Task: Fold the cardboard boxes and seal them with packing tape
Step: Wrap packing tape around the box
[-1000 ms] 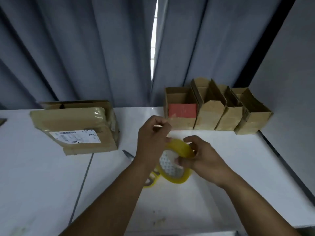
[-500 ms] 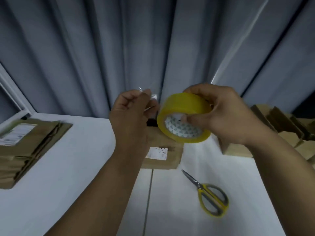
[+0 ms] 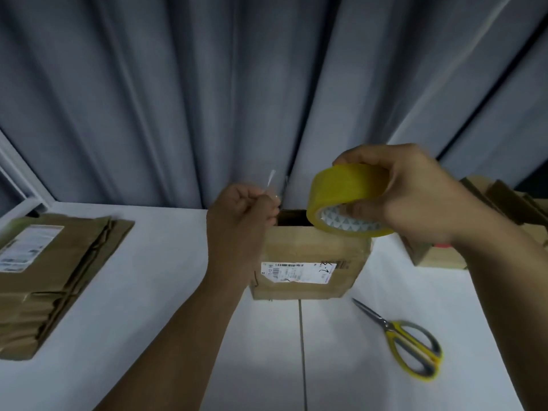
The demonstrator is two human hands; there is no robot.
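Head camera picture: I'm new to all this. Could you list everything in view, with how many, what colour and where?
Yellow roll of packing tape: one, yellow, held up above the middle box.
Clear strip of tape: one, see-through, left of the roll.
Brown cardboard box with a white label: one, brown, middle of the table.
Flattened brown cardboard boxes: a stack, number unclear, brown, table's left side.
Upright brown cardboard boxes: several, partly hidden, brown, far right.
Yellow-handled scissors: one pair, yellow and grey, front right.
White table: one, white, under everything.
Grey curtain: grey, behind the table.
Left hand: pinches the strip.
Right hand: grips the roll.
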